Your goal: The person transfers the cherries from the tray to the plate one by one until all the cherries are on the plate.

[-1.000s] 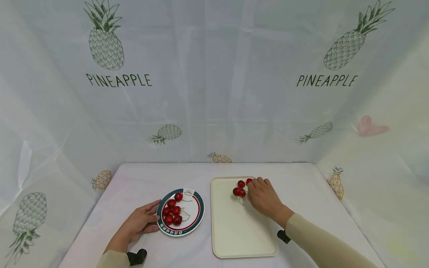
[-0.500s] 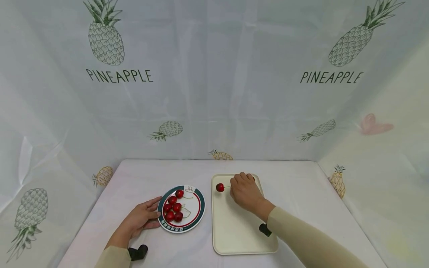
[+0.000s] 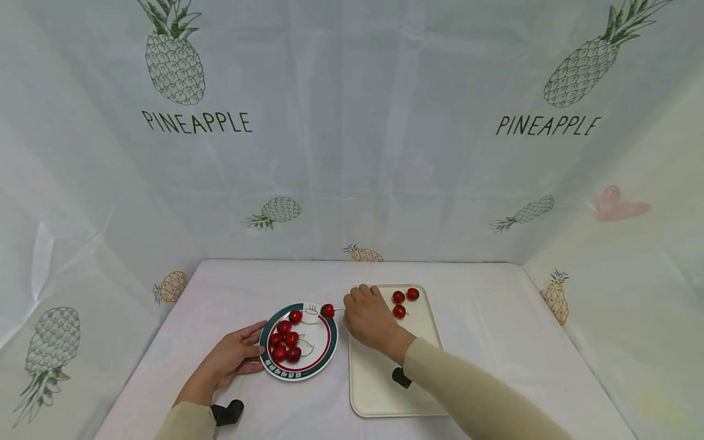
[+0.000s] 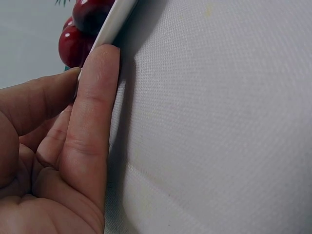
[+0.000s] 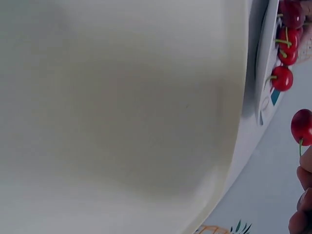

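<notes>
A white plate with a dark green band and a red inner ring bears several red cherries with stems. My left hand holds the plate's near-left rim; in the left wrist view, fingertips lie on either side of that rim. My right hand pinches the stem of one cherry, which hangs over the plate's upper right edge. This cherry also shows at the right edge of the right wrist view. Several more cherries lie at the far end of a cream tray.
The tray stands right of the plate with a narrow gap between them. A white cloth covers the table, and a pineapple-print curtain rises behind and at both sides. A black strap sits at my left wrist.
My right hand has taken a cherry by its stem from the tray and moved left with it to the plate's edge. My left hand stays at the plate.
</notes>
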The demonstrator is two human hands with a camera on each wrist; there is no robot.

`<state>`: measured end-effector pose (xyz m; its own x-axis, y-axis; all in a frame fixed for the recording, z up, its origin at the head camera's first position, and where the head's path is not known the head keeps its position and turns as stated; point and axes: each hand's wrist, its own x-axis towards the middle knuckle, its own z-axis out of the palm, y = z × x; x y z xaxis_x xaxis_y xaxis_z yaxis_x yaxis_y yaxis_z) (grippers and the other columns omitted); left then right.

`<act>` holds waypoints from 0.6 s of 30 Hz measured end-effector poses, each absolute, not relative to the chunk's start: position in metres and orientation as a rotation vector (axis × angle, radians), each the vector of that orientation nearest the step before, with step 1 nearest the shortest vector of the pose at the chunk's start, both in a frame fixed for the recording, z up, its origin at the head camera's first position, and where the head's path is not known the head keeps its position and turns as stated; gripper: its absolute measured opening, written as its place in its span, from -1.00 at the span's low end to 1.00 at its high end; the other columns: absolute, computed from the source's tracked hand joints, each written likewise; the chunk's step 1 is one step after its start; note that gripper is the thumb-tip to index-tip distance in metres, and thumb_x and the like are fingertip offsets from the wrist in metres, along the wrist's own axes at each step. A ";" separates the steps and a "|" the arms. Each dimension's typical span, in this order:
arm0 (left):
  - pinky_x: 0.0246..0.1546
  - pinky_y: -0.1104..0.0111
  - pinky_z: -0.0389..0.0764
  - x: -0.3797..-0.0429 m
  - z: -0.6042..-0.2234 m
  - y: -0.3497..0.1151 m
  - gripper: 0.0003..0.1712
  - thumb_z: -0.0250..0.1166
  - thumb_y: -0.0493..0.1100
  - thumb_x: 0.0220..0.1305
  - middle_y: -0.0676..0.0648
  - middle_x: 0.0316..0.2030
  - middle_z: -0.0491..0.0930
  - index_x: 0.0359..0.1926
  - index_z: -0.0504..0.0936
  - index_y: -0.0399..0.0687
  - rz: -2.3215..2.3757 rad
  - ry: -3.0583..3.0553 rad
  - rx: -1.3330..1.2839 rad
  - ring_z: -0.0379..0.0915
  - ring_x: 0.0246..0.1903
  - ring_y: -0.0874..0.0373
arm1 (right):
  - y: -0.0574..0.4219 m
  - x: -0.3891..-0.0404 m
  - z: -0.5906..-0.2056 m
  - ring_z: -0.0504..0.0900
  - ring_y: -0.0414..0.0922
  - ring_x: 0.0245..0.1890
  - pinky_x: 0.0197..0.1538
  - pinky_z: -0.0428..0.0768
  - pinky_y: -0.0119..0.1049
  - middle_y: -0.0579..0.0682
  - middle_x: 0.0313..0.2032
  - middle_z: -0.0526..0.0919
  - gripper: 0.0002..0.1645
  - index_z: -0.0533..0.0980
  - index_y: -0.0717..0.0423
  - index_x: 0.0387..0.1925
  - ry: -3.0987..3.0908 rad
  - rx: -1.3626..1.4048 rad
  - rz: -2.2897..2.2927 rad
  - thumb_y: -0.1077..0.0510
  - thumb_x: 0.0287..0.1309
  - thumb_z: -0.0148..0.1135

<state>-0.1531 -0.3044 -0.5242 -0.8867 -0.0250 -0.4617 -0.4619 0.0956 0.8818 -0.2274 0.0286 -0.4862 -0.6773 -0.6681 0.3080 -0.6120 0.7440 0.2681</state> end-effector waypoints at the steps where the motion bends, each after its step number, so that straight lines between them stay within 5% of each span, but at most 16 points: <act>1: -0.12 0.07 0.84 -0.153 -0.524 -0.304 -0.22 0.29 -0.40 0.43 -0.38 0.51 0.31 0.60 0.32 0.00 1.853 2.051 -0.486 0.77 -0.18 -0.02 | 0.024 -0.227 -0.487 0.40 -0.06 -0.25 -0.14 0.42 -0.21 -0.06 -0.37 0.48 -0.78 0.50 0.06 -0.30 -2.564 0.979 -0.204 0.01 0.41 0.19; 18: -0.12 0.06 0.84 -0.151 -0.523 -0.303 -0.22 0.27 -0.42 0.43 -0.39 0.50 0.32 0.60 0.32 -0.03 1.857 2.060 -0.474 0.77 -0.17 -0.02 | -0.017 -0.218 -0.499 0.39 -0.11 -0.25 -0.16 0.41 -0.27 -0.11 -0.33 0.52 -0.68 0.57 0.00 -0.18 -2.613 0.980 -0.273 -0.16 0.43 0.23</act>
